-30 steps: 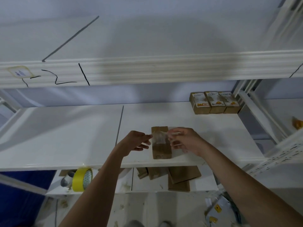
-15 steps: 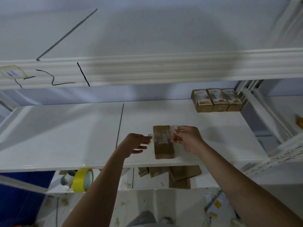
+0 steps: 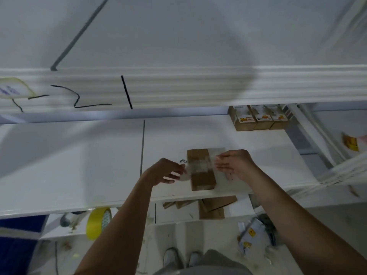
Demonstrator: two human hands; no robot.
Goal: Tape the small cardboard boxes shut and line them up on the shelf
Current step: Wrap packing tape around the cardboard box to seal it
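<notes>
A small brown cardboard box (image 3: 202, 178) lies near the front edge of the white middle shelf (image 3: 79, 165). A strip of clear tape (image 3: 199, 165) stretches across its top. My left hand (image 3: 165, 171) pinches the tape's left end beside the box. On the box's right, my right hand (image 3: 235, 164) pinches the other end. Three printed boxes (image 3: 258, 119) stand in a row at the shelf's back right.
A yellow tape roll (image 3: 98, 222) and flattened cardboard pieces (image 3: 212, 207) lie on the lower shelf. The upper shelf's ribbed front edge (image 3: 178, 88) hangs overhead. Torn packaging (image 3: 252, 233) litters the floor at the right, near my feet (image 3: 181, 257).
The view has tilted downward, so the shelves sit higher in frame. Both hands stay at the box's sides, holding the tape strip lower across its top.
</notes>
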